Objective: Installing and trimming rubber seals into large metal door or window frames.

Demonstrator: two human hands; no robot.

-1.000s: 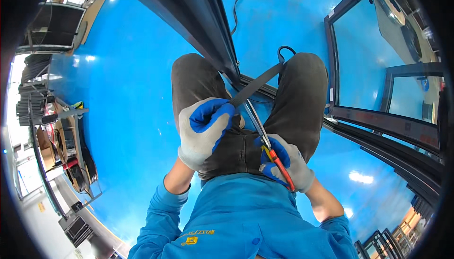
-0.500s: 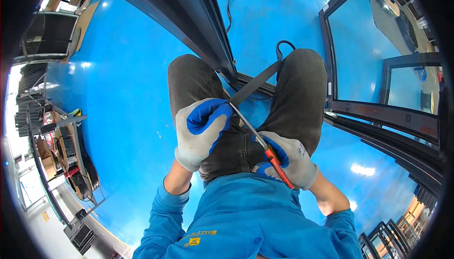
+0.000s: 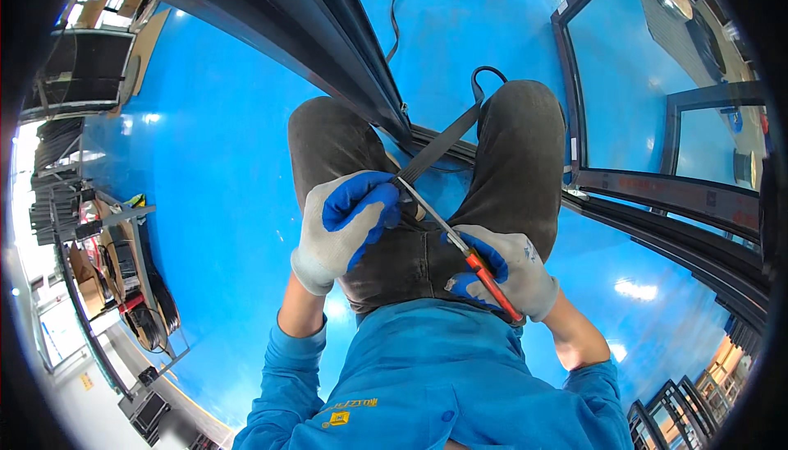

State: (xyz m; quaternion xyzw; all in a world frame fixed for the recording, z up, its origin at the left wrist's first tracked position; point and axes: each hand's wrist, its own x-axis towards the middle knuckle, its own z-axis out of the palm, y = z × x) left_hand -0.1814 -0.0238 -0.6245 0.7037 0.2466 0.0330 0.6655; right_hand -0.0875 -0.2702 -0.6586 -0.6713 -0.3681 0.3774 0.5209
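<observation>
Black strap (image 3: 446, 148) reaches from the right knee (image 3: 525, 126) to the left hand (image 3: 336, 224), which seemingly pinches its near end, where scissors (image 3: 486, 277) gripped by the right hand (image 3: 519, 265) meet it, cutting apparently unfinished.

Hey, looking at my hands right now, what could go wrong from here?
The red-handled cutting tool in the right hand has its tip right by the left hand's fingertips, so a slip might nick the glove. The dark flat strip runs straight from those fingertips toward the right knee; if it is under tension, it could spring away. Its loop beside that knee might snag if the leg shifts.
</observation>
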